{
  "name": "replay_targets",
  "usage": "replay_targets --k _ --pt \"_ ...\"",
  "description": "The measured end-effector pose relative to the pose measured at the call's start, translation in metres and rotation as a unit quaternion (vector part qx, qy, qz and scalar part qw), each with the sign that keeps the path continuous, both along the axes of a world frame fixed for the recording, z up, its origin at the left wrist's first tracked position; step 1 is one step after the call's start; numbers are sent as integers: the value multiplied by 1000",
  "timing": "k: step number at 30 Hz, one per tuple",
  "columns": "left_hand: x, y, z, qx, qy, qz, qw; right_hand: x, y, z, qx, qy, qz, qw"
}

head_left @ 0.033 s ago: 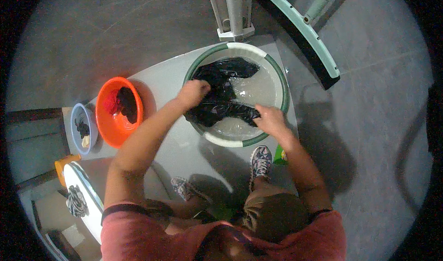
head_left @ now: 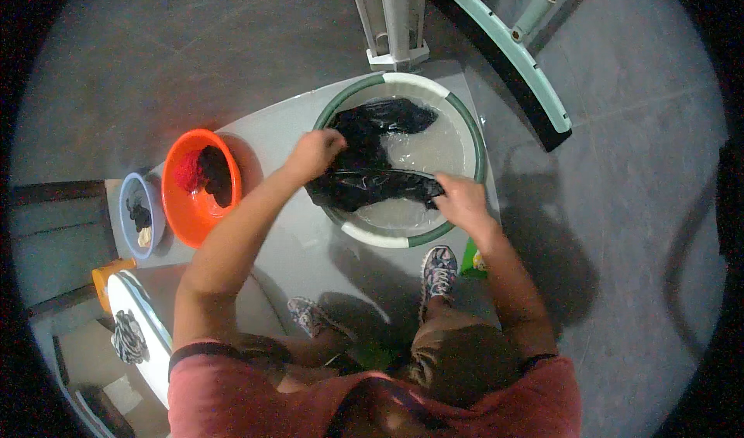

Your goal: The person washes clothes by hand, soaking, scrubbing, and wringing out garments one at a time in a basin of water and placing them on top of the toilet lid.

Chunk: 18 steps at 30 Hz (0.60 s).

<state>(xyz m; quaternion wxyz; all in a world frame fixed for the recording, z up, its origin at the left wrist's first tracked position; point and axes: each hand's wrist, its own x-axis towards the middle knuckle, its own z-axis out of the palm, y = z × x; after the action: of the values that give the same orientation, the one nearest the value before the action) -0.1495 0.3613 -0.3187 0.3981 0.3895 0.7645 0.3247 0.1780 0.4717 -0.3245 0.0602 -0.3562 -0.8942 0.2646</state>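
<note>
A round basin [head_left: 479, 147] with a green and white rim holds cloudy water [head_left: 434, 150]. A wet black garment [head_left: 364, 186] lies partly in it, one stretch drawn fairly straight across the near half. My left hand [head_left: 316, 153] is closed at the basin's left side, gripping the garment's edge. At the right side, my right hand [head_left: 463, 202] pinches the other end of that stretch, just inside the rim. Another part of the black cloth spreads in the water toward the far side.
To the left stand an orange basin [head_left: 180, 217] with red and dark cloth and a pale blue basin [head_left: 157, 233] with dark and cream cloth. A floor squeegee [head_left: 511, 54] is at the far right. A green packet [head_left: 470, 261] lies beside my shoe [head_left: 439, 271].
My left hand has shifted slightly left, and my right hand slightly right. The stretch of black garment between them looks a little longer and tauter.
</note>
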Motion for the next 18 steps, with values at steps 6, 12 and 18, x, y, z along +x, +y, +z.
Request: replay_targets --k 6,12,18 --pt "15 -13 50 125 156 -116 973 -6 -10 35 109 157 197 962" --pt "118 53 -63 76 78 -230 967 -23 -63 3 -78 104 304 944" --pt "114 52 -87 -270 327 -314 850 19 -57 30 -82 -54 186 978"
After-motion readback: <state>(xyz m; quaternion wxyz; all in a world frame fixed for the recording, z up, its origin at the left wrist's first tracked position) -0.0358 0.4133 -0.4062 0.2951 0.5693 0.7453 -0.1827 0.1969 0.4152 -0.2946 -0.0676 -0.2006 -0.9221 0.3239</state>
